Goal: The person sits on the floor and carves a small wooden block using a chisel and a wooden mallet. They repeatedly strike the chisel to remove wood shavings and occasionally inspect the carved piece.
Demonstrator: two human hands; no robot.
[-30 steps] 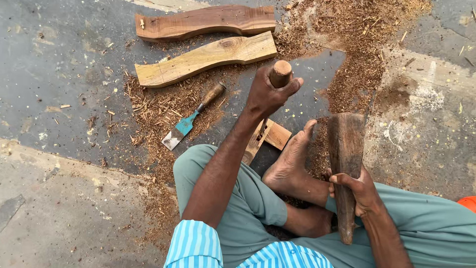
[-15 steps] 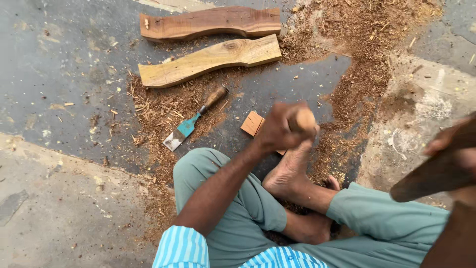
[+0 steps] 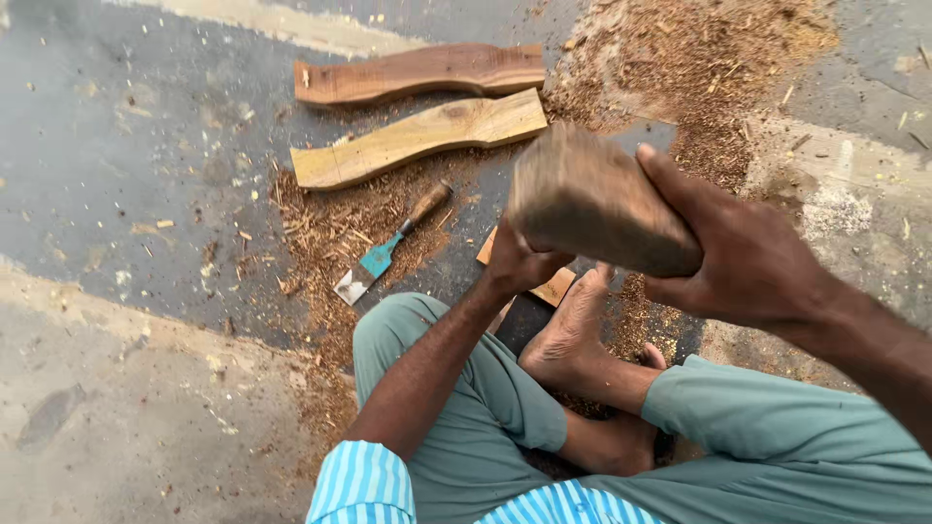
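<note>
Wooden block (image 3: 597, 204), raised above the floor, looks heavy and stiff; right hand (image 3: 748, 257) wraps its end. Left hand (image 3: 519, 262) sits behind it, grip hidden, near 1 chisel (image 3: 388, 247).

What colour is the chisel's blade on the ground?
Teal-blue chisel blade, pale at its tip; head view.

two curved planks lie side by side at twelve o'clock, the dark plank (image 3: 419, 73) just beyond the pale plank (image 3: 417, 138). a chisel (image 3: 388, 246) lies at ten o'clock amid sawdust (image 3: 325, 228) on the grey floor (image 3: 126, 175).
</note>
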